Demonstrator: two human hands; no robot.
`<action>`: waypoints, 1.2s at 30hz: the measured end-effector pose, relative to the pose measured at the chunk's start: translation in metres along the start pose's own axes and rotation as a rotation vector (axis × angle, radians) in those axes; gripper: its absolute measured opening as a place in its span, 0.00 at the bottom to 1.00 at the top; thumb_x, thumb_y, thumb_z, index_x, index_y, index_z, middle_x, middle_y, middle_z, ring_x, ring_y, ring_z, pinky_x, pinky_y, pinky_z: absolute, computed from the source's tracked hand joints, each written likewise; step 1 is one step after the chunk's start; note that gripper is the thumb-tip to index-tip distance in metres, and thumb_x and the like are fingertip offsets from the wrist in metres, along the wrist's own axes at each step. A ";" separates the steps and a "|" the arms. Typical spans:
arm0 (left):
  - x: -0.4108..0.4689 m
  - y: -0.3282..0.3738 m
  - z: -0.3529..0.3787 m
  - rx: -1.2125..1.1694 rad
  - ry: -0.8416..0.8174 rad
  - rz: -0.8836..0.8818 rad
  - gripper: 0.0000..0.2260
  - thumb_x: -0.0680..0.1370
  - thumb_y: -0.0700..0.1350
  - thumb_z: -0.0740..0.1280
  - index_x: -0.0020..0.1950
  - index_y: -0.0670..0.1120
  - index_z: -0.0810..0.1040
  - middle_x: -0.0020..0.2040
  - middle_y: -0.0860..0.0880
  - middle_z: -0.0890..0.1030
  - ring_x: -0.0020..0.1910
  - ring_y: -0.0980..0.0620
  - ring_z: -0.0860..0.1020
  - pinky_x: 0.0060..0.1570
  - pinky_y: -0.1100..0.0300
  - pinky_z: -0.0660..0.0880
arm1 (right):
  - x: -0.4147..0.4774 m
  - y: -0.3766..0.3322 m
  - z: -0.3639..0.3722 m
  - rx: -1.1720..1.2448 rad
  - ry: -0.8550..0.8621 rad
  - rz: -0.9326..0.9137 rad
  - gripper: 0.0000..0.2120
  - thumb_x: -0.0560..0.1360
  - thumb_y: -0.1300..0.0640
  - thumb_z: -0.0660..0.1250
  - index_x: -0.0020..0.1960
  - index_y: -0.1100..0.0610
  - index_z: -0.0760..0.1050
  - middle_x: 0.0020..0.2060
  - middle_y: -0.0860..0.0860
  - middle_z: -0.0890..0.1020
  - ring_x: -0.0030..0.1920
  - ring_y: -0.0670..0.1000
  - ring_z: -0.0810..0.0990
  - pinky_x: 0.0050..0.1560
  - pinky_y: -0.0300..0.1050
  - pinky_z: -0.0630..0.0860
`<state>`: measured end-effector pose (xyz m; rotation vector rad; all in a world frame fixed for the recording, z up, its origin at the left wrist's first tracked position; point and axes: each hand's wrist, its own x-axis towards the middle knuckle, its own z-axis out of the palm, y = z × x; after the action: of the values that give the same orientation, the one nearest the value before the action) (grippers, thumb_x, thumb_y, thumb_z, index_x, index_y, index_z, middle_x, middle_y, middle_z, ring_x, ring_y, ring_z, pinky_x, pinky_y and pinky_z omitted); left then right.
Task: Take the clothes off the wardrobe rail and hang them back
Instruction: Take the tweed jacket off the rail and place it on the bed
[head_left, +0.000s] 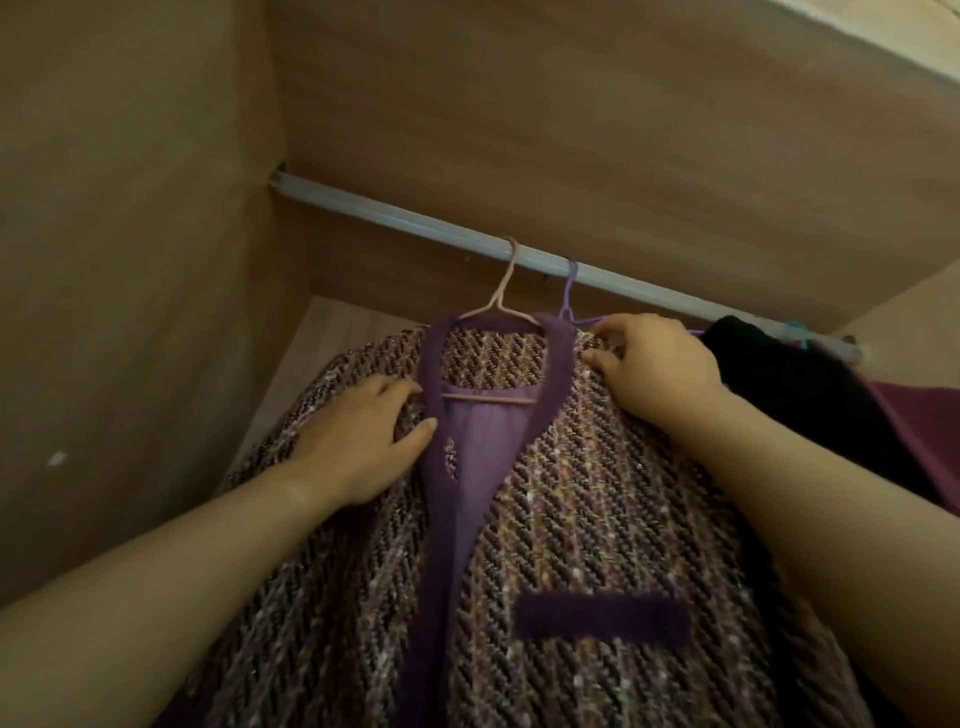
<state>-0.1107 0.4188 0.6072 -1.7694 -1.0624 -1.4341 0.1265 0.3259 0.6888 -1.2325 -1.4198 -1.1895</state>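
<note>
1. Tweed jacket (597, 493), purple-flecked weave with a plain purple trim (434, 364) and a pocket flap (602, 616). It fills the lower view and faces you front-on. It hangs open at the neck, showing the lilac lining (483, 441).

2. Your left hand (358, 441) lies flat on the jacket's left shoulder with the fingers fairly straight. The thumb tip is at the trim, and the hand grips nothing. It likely steadies that side so the cloth sits square on the hanger's arm.

3. Your right hand (657, 366) is on the opposite shoulder, beside the collar. Its fingers curl down, with thumb and forefinger pinching the tweed. This reads as tugging the shoulder seam into place, or readying a lift; you cannot tell which from this view.

4. Pink hanger (501, 296) sits inside the jacket with its crossbar visible across the neck opening. Its hook is over the rail (395, 221), so the jacket's weight is on the rail, not on you.

5. Purple hanger (569, 296) is hooked just beside the pink one. What it carries is hidden behind your right hand.

6. Black garment (789, 379) and maroon garment (914, 431) hang farther along the rail, to the right.

7. Wardrobe side panel (130, 260) is brown board. The rail's left end is fixed to it.
</note>
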 end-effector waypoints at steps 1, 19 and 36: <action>0.006 -0.002 0.002 -0.007 0.030 0.000 0.24 0.79 0.60 0.56 0.71 0.51 0.64 0.69 0.48 0.67 0.66 0.47 0.68 0.63 0.52 0.68 | 0.003 0.002 0.002 0.045 0.016 0.021 0.14 0.75 0.47 0.65 0.59 0.49 0.76 0.51 0.52 0.81 0.51 0.55 0.79 0.42 0.46 0.74; 0.031 -0.036 0.033 -0.106 0.084 -0.008 0.26 0.78 0.61 0.54 0.75 0.57 0.56 0.76 0.50 0.57 0.74 0.47 0.56 0.70 0.51 0.61 | 0.032 0.010 0.008 0.083 0.284 0.114 0.09 0.77 0.49 0.63 0.54 0.47 0.80 0.49 0.50 0.83 0.48 0.55 0.79 0.34 0.43 0.69; 0.013 -0.035 0.060 -0.199 0.074 -0.031 0.38 0.66 0.76 0.42 0.74 0.63 0.56 0.75 0.51 0.57 0.74 0.48 0.57 0.70 0.48 0.61 | 0.015 0.031 0.017 0.139 0.126 0.009 0.09 0.74 0.43 0.64 0.52 0.40 0.80 0.41 0.44 0.82 0.39 0.47 0.78 0.33 0.41 0.73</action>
<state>-0.1113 0.4891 0.6062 -1.8270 -0.9403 -1.6604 0.1555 0.3466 0.7045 -1.0494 -1.3781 -1.1222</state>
